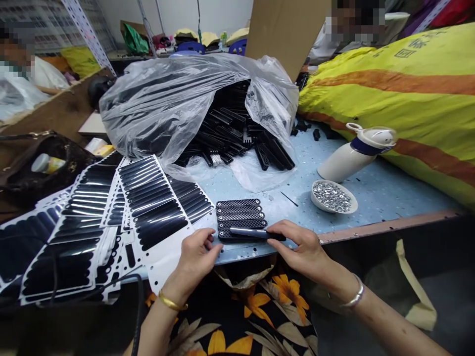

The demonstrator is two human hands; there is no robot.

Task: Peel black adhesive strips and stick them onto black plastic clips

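In front of me lies a row of black perforated strips (pixel 241 213) set side by side, with a small silvery round piece at their visible ends. My right hand (pixel 301 243) pinches the right end of a glossy black strip (pixel 248 232), which lies lengthwise over the row's nearest piece. At the row's left end, my left hand (pixel 198 254) has thumb and forefinger apart, with nothing visible between them. Sheets of glossy black stickers (pixel 152 202) spread out to the left of that hand. A white bowl (pixel 336 209) of small silvery metal pieces stands beyond my right hand.
A clear plastic bag (pixel 159 104) spills many black plastic pieces (pixel 226 131) at the back. A white bottle (pixel 341 160) leans near a big yellow sack (pixel 401 89). One thin dark stick (pixel 289 199) lies on the blue table (pixel 297 173). A brown bag (pixel 22 170) sits far left.
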